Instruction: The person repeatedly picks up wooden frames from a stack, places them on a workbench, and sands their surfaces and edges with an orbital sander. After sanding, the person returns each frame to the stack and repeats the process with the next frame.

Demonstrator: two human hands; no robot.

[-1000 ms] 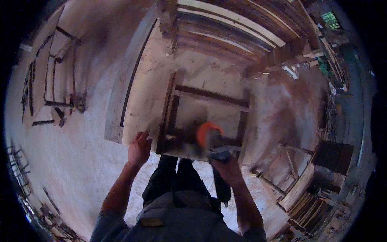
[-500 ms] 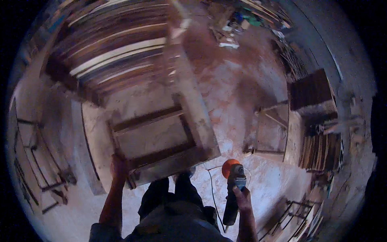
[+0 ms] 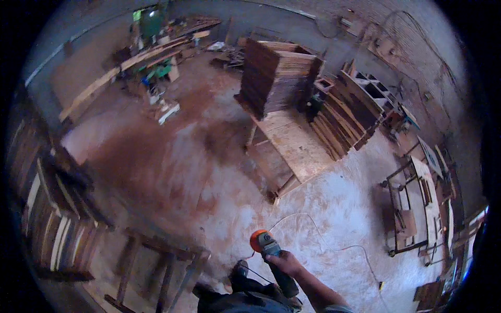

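My right hand (image 3: 285,262) is closed around the body of an angle grinder (image 3: 268,243) in front of me. An orange disc (image 3: 257,240) sits at the grinder's far end, pointing away from me. Its dark rear body runs back under my wrist, and a thin cable (image 3: 360,247) lies across the floor to the right. A wooden frame (image 3: 194,254) rests on a workbench at the lower left. My left hand is out of the picture.
Ahead stands a low wooden table (image 3: 297,143) bearing a tall stack of dark boards (image 3: 282,78). More planks (image 3: 339,122) lean behind it. A metal-framed trolley (image 3: 399,214) is at the right. Piled boards (image 3: 60,235) stand at the left, and timber (image 3: 151,55) lies far left.
The view has swung right, so the workbench and wooden frame shift to the lower left. My left hand, earlier at the frame's edge, has left the picture. The grinder stays in my right hand.
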